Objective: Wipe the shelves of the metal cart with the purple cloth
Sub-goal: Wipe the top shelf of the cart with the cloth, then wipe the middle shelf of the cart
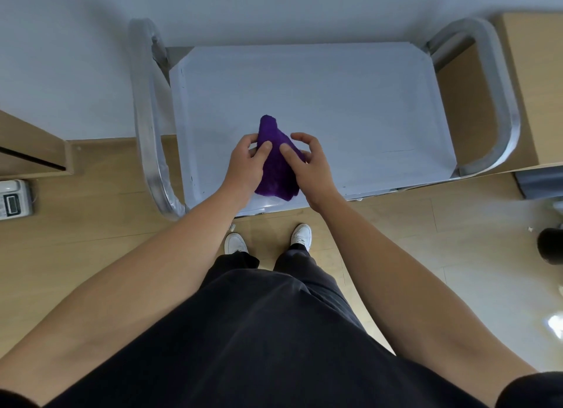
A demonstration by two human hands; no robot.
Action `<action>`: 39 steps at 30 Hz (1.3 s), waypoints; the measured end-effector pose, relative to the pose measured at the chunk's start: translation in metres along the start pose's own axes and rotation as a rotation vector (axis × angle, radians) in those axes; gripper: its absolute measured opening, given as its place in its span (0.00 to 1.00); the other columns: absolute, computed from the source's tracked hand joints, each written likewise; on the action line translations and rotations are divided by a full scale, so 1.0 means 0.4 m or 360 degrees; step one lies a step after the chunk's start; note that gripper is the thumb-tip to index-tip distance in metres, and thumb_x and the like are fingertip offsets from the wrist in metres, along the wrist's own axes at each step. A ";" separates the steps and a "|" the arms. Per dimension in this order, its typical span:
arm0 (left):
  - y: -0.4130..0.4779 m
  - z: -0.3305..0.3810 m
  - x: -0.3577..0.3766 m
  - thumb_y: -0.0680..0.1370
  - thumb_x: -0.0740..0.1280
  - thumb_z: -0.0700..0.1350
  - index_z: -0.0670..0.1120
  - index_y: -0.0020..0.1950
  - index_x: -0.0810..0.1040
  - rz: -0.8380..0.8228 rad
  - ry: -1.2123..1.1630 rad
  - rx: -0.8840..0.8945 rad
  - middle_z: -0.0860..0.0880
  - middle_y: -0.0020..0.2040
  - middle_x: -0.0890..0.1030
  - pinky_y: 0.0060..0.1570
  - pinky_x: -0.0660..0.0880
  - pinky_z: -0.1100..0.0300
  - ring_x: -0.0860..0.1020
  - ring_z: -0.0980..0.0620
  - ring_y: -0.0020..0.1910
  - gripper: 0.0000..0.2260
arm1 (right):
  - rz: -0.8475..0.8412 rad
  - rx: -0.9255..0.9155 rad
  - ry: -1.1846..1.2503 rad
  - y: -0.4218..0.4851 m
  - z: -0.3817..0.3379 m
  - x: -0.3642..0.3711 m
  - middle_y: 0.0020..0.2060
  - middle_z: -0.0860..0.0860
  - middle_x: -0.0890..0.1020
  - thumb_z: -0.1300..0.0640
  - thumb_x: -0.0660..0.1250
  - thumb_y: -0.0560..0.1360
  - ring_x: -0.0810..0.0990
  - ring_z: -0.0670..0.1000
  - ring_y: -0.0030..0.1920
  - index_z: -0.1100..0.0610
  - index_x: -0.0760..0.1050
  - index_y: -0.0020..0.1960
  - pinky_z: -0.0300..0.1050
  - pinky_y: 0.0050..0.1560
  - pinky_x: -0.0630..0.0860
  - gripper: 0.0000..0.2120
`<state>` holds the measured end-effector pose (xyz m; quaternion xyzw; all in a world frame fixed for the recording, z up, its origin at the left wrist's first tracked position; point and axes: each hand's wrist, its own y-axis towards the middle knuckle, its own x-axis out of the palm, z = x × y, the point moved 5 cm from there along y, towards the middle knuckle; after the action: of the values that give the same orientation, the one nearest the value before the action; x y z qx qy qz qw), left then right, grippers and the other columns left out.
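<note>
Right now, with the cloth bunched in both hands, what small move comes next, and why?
Probably spread the purple cloth flat onto the top shelf. The left hand and right hand hold it bunched and peaked over the near edge, so little fabric would touch metal.

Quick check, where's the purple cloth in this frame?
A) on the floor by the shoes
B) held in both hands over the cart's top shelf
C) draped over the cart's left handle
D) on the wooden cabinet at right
B: the purple cloth is bunched between the left hand and the right hand, both thumbs on it, above the near part of the top shelf.
</note>
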<state>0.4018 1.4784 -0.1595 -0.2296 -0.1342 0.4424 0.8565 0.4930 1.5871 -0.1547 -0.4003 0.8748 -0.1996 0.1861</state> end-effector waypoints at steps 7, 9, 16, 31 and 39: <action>-0.016 -0.008 0.034 0.81 0.60 0.43 0.43 0.60 0.74 -0.0039 -0.0219 -0.0129 0.44 0.51 0.81 0.47 0.82 0.49 0.82 0.44 0.49 0.10 | 0.0157 -0.0514 -0.0817 0.002 -0.019 -0.017 0.61 0.49 0.75 0.51 0.62 0.79 0.74 0.43 0.55 0.52 0.72 0.65 0.40 0.58 0.74 0.16; -0.031 -0.006 0.052 0.79 0.59 0.43 0.41 0.57 0.76 -0.0110 -0.0423 -0.0222 0.43 0.48 0.82 0.46 0.81 0.50 0.83 0.43 0.48 0.11 | 0.0062 -0.0457 -0.0831 0.003 -0.005 -0.009 0.62 0.49 0.73 0.43 0.63 0.76 0.75 0.44 0.55 0.51 0.69 0.67 0.35 0.54 0.74 0.23; -0.059 -0.025 0.047 0.80 0.56 0.47 0.46 0.57 0.77 0.0124 0.0418 0.0113 0.51 0.54 0.81 0.54 0.74 0.55 0.78 0.52 0.53 0.13 | 0.0063 -0.0546 -0.0829 0.007 0.038 -0.075 0.57 0.48 0.73 0.46 0.66 0.74 0.80 0.52 0.46 0.46 0.69 0.63 0.54 0.45 0.81 0.19; -0.332 -0.268 0.182 0.76 0.61 0.42 0.42 0.61 0.75 0.0509 0.1958 0.0507 0.44 0.58 0.77 0.47 0.74 0.49 0.76 0.43 0.52 0.15 | -0.0140 -0.0989 -0.1180 -0.182 0.191 -0.227 0.63 0.51 0.69 0.46 0.69 0.74 0.71 0.53 0.60 0.48 0.72 0.65 0.43 0.53 0.75 0.21; -0.407 -0.354 0.131 0.74 0.62 0.41 0.42 0.60 0.76 0.0487 0.2078 0.0372 0.43 0.56 0.77 0.49 0.72 0.50 0.76 0.43 0.54 0.15 | -0.0231 -0.1007 -0.1261 -0.263 0.303 -0.193 0.63 0.52 0.70 0.48 0.70 0.73 0.71 0.54 0.61 0.49 0.73 0.64 0.44 0.52 0.75 0.20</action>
<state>0.6063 1.4006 -0.1964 -0.3721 0.4930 0.3408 0.7088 0.6649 1.5596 -0.1927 -0.5416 0.7248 0.2295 0.3588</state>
